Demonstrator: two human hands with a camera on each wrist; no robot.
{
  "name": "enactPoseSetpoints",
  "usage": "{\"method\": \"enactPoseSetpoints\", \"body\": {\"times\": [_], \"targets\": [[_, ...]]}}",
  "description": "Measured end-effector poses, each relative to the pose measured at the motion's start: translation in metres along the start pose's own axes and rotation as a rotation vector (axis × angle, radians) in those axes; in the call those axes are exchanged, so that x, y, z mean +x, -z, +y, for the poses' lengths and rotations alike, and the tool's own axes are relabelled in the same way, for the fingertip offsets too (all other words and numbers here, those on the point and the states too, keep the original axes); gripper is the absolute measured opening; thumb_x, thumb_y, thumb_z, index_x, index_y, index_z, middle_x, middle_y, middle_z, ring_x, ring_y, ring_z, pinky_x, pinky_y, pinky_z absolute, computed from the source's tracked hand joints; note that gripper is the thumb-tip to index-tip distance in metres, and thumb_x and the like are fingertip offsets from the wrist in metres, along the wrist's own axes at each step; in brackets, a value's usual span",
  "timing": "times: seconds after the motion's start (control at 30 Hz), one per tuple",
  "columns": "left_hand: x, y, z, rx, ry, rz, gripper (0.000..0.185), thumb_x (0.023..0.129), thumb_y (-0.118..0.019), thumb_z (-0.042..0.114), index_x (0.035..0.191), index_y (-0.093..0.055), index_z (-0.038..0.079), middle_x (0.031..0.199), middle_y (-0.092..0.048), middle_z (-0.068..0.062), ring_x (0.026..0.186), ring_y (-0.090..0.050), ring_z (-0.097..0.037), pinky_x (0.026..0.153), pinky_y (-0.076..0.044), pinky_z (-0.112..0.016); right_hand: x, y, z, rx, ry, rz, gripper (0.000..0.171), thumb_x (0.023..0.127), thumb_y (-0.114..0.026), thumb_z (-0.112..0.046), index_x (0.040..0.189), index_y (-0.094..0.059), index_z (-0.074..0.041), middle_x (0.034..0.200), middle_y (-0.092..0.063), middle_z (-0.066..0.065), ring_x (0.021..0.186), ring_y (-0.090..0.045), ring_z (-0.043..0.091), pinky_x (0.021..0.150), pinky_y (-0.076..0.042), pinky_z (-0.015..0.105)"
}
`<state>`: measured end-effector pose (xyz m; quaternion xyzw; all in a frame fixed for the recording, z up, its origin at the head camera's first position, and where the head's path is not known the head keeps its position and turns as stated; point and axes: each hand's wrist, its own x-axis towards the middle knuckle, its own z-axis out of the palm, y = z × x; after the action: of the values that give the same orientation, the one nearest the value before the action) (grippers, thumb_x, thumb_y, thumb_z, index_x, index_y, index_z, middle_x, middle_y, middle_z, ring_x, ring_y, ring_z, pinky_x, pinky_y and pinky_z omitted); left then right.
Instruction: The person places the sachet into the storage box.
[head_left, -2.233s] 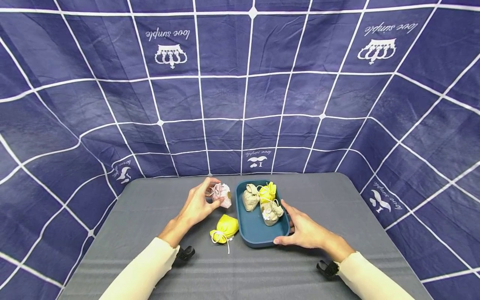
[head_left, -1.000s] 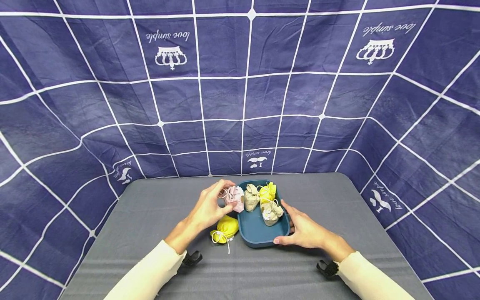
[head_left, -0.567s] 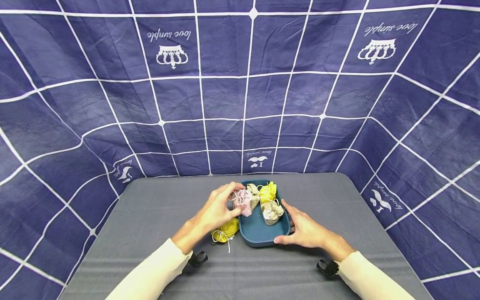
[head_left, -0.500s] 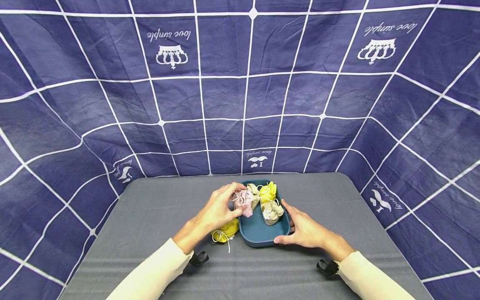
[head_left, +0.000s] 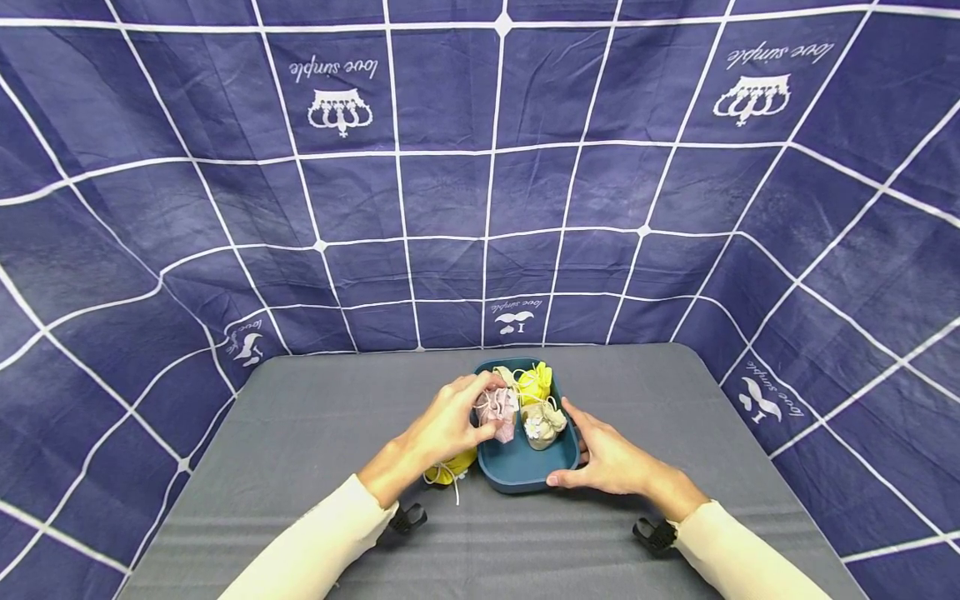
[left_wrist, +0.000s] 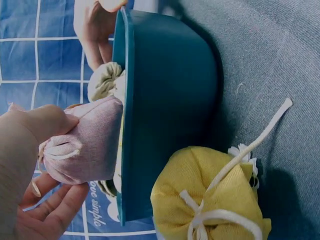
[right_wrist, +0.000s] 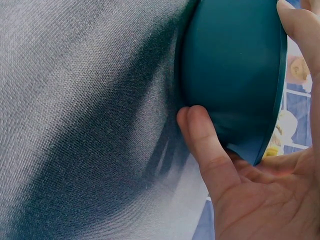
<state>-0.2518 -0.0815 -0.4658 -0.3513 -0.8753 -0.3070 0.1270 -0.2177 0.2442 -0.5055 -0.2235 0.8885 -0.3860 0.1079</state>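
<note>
My left hand (head_left: 453,422) grips a small pink drawstring pouch (head_left: 497,412) between thumb and fingers. The pouch is over the left side of a teal box (head_left: 517,475); in the left wrist view the pink pouch (left_wrist: 92,142) is at the rim. Inside the box are a yellow pouch (head_left: 535,383), a beige pouch (head_left: 545,423) with a white flower, and another beige pouch (head_left: 504,375), mostly hidden. My right hand (head_left: 611,457) holds the box's right side, its thumb at the near corner and its fingers along the outer wall (right_wrist: 230,65).
Outside the box, against its left side, a second yellow pouch (left_wrist: 205,185) with a white cord lies on the grey tabletop (head_left: 315,417), partly under my left hand. A blue cloth with white lines (head_left: 450,200) hangs behind and at both sides.
My left hand has carried the pink pouch rightward from beside the box to over its left part, covering one beige pouch. My right hand and the box have stayed put.
</note>
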Motion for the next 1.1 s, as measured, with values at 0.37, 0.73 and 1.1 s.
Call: {"method": "enactPoseSetpoints", "body": {"times": [0.37,0.73,1.1], "targets": [[0.002,-0.011,-0.004,0.027,-0.004,-0.041,0.059,0.093,-0.096,0.018,0.145,-0.070,0.013,0.131,-0.083,-0.008,0.122,-0.081,-0.029,0.108,-0.067,-0.050,0.001,0.000,0.000,0.019,-0.009,-0.008,0.139,0.088,-0.104,-0.044,0.182,-0.016,0.008,0.168,-0.049,0.038,0.107,-0.083,0.017,0.091,-0.067,0.021],[0.001,-0.015,-0.007,0.040,0.025,-0.093,0.066,0.094,-0.096,0.019,0.152,-0.066,0.016,0.132,-0.080,-0.009,0.120,-0.078,-0.029,0.106,-0.066,-0.049,0.002,-0.002,0.003,0.005,-0.008,0.000,0.139,0.087,-0.104,-0.044,0.181,-0.017,0.008,0.164,-0.052,0.037,0.103,-0.081,0.011,0.089,-0.067,0.021],[-0.010,-0.007,-0.005,0.088,0.038,-0.161,0.076,0.096,-0.096,0.036,0.163,-0.065,0.018,0.145,-0.074,-0.010,0.132,-0.074,-0.034,0.113,-0.064,-0.054,0.001,-0.001,0.000,-0.013,0.001,0.006,0.138,0.087,-0.104,-0.042,0.181,-0.017,0.010,0.162,-0.054,0.037,0.103,-0.082,0.015,0.089,-0.067,0.022]]}}
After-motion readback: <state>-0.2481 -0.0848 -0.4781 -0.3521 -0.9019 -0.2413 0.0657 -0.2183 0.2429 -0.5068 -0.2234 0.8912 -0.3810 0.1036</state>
